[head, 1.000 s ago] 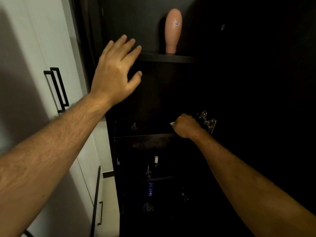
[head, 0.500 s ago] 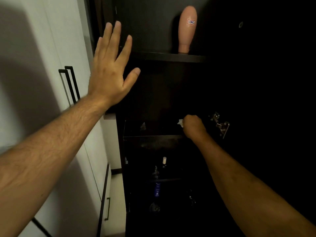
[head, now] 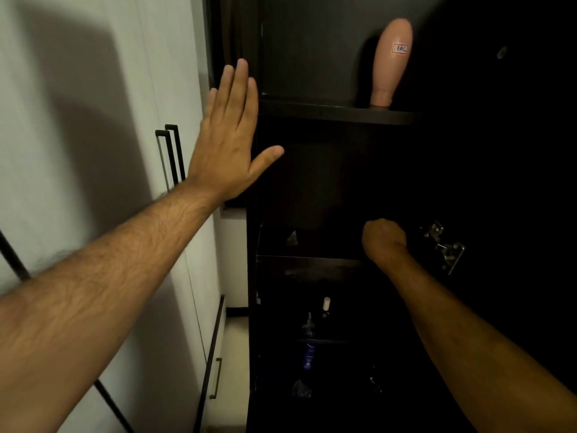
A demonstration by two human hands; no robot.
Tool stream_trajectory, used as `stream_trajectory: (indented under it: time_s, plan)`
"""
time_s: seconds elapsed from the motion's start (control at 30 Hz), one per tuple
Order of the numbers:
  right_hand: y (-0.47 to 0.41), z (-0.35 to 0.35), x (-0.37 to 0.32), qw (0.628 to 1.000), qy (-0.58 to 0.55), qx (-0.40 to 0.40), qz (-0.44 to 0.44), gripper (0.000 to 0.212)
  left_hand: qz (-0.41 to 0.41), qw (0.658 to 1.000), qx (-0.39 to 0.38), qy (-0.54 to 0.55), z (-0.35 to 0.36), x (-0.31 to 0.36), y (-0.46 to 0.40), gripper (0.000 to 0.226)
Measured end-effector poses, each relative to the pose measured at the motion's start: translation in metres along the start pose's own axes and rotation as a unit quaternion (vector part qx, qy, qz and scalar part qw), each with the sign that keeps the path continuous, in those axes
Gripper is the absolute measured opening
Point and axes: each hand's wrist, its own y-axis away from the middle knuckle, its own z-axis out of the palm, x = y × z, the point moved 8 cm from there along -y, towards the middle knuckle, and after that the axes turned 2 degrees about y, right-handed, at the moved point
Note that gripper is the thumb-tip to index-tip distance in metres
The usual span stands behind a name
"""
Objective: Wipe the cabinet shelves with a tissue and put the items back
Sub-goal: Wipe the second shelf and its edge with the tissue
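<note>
The right hand (head: 384, 240) is curled into a fist low over the dark middle shelf (head: 312, 264), whose long axis runs left to right; no tissue can be made out in it, so its presence cannot be confirmed. The left hand (head: 226, 145) is held flat, fingers pressed together and thumb out, at the cabinet's left edge (head: 253, 214), well above that shelf. A smooth, peach-coloured tapered bottle (head: 392, 62) stands upright on the upper shelf (head: 327, 112), up and away from the right hand, which is judged the nearer for wiping.

Both forearms are bare, with no sleeves in sight. The left hand (head: 226, 145) wears no ring, watch or glove, and its forearm is hairy. The right hand (head: 384, 239) is bare too, in deep shadow.
</note>
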Motion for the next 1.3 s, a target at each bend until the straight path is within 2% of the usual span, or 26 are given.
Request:
stream_trajectory:
  time_s: [0.33,0.47,0.57,0.63,0.7,0.8,0.83,0.9,1.0,1.03,1.13,1.23,1.3]
  plan:
    - [-0.004,-0.022,-0.089,0.983,-0.114,-0.016,-0.141,0.022,-0.001,1.000,0.011,-0.010,0.002,-0.002,0.001,0.075]
    - [-0.001,-0.016,-0.110,0.959,-0.140,-0.025,-0.245,0.026,0.004,1.000,0.012,-0.012,0.000,-0.003,0.001,0.075]
    - [0.013,-0.017,-0.094,0.924,-0.237,-0.046,-0.296,0.022,0.001,1.000,0.015,0.003,0.001,-0.003,0.003,0.074]
    - [0.013,-0.013,-0.074,0.914,-0.293,-0.079,-0.269,0.021,-0.001,1.000,0.019,0.010,0.002,-0.003,0.003,0.074]
    - [0.000,-0.006,-0.055,0.930,-0.302,-0.070,-0.197,0.018,0.001,1.000,0.020,0.013,0.002,-0.002,0.002,0.073]
    - [-0.007,0.000,-0.063,0.978,-0.150,-0.072,-0.127,0.026,0.000,1.000,0.020,0.014,0.002,-0.002,0.004,0.072]
    - [0.001,-0.007,-0.076,0.982,-0.120,-0.053,-0.137,0.029,-0.002,1.000,0.019,0.016,0.002,-0.002,0.004,0.072]
    - [0.017,-0.021,-0.105,0.971,-0.134,-0.023,-0.195,0.028,-0.007,1.000,0.017,0.018,0.004,-0.002,0.005,0.071]
    - [0.033,-0.018,-0.123,0.955,-0.138,-0.040,-0.258,0.015,-0.007,1.000,0.016,0.020,0.004,-0.002,0.006,0.071]
    - [0.031,-0.014,-0.118,0.955,-0.138,-0.054,-0.256,0.015,-0.007,1.000,0.015,0.019,0.004,-0.002,0.006,0.070]
    - [0.016,-0.010,-0.076,0.966,-0.170,-0.089,-0.173,0.026,0.002,1.000,0.007,0.017,0.004,0.001,0.006,0.071]
    - [0.003,-0.016,-0.056,0.987,-0.131,-0.054,-0.081,0.023,-0.001,1.000,0.008,0.009,0.003,0.000,0.005,0.071]
    - [0.002,-0.022,-0.076,0.989,-0.115,-0.016,-0.096,0.024,-0.006,1.000,0.007,0.009,0.004,-0.001,0.006,0.071]
